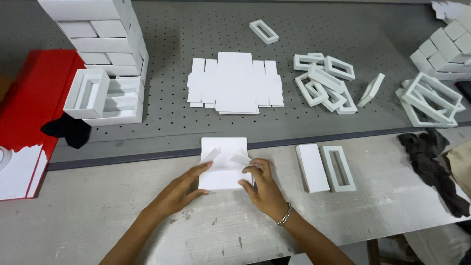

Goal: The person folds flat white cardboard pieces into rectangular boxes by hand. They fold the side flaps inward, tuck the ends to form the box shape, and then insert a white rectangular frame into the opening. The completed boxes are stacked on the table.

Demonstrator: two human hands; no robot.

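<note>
Two hands work a white cardboard blank (223, 164) at lower centre of the counter (98, 211). The left hand (181, 189) pins its left edge flat; the right hand (260, 184) has fingers (252, 169) pinched narrow on a raised flap, seemingly to fold it. A flat stack of blanks (235, 82) waits above. The boxes (100, 54) at upper left are cut off by the frame; the blank's underside is hidden.

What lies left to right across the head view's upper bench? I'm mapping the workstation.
Red flat box → stack of white cardboard boxes → pile of flat white die-cut card blanks → heap of white rectangular frames → larger white frames.
</note>
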